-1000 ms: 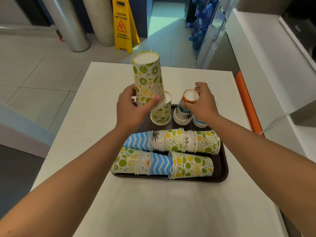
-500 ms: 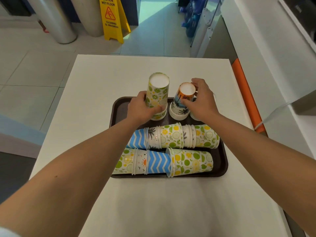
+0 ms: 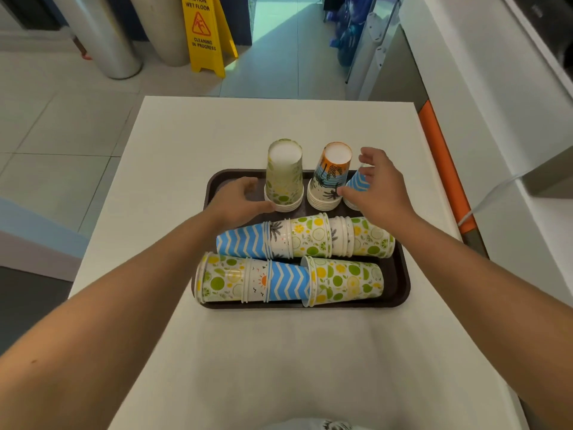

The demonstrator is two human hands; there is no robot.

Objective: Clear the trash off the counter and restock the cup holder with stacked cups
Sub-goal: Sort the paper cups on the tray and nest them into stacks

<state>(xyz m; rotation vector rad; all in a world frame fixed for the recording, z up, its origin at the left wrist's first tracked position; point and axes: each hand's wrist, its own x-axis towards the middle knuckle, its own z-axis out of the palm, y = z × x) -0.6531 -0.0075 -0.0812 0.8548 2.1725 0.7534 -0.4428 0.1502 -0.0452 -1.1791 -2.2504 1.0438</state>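
arms: both bare, no sleeves | my left hand (image 3: 240, 201): no rings, no glove | my right hand (image 3: 376, 189): no rings, no watch | shirt (image 3: 316, 425): white, dark print

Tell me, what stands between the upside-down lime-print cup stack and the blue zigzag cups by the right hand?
In the head view, the palm-tree sunset stack stands between the lime-print stack and the blue zigzag cups.

Just one cam here, head-mounted, wide-angle, looking forward and steeply down over a white table (image 3: 279, 352). It sits close above the near edge, so both forearms run in from the bottom corners. The tray (image 3: 400, 293) lands about mid-frame. The far end of the view catches floor tiles and a yellow wet-floor sign (image 3: 204, 32); a white counter (image 3: 496, 103) fills the right side, edges bent by the lens.
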